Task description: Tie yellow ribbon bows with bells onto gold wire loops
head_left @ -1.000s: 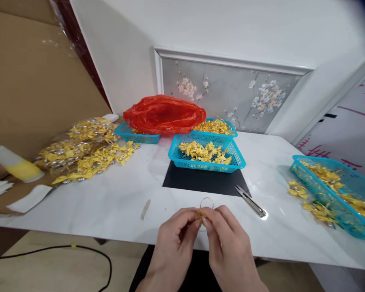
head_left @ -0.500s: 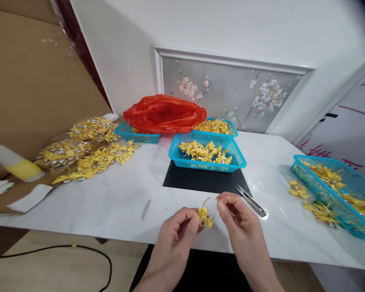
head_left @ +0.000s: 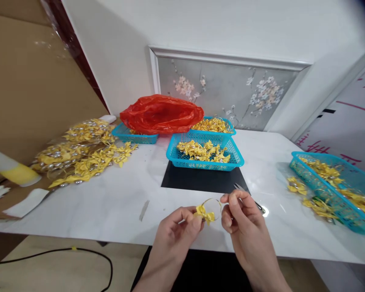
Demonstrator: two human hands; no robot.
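My left hand pinches a thin gold wire ring with yellow ribbon bows between thumb and forefinger, at the bows. The hoop stands up and to the right of them. My right hand is closed at the right side of the hoop, thumb and forefinger drawn together just beside the wire. Whether anything is between those fingertips I cannot make out. Partly hidden behind my right hand, metal snips lie on the white table.
A blue basket of yellow pieces stands on a black mat. Behind it are more baskets and a red plastic bag. Yellow pearl-trimmed bundles lie left. Another blue basket stands right, loose flowers beside it.
My right thumb and forefinger have shifted off the top of the hoop to just outside its right side. My left hand keeps its pinch, with the bows turned slightly.
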